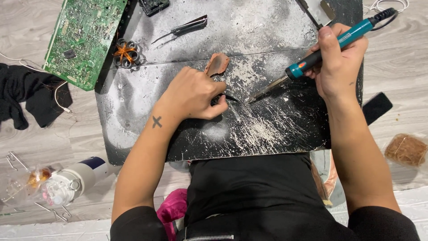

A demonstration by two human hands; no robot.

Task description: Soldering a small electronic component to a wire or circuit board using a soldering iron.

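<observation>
Small dark part (230,99) on scratched black board (267,129), near centre, pinched in left hand (191,94) fingers, curled tight. Soldering iron (332,44), teal handle, gripped in right hand (339,60); metal tip touching or just beside part, cannot tell which. Brown flat scrap (217,64) just beyond left hand. Tweezers (183,29) further up. Copper coil cluster (125,52) at board's left edge; green circuit board (82,38) beside it.

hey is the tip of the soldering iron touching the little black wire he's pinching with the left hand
Cannot tell. In the head view, the soldering iron tip ends right beside the thin black wire the left hand pinches, but no contact or gap shows plainly.
</observation>
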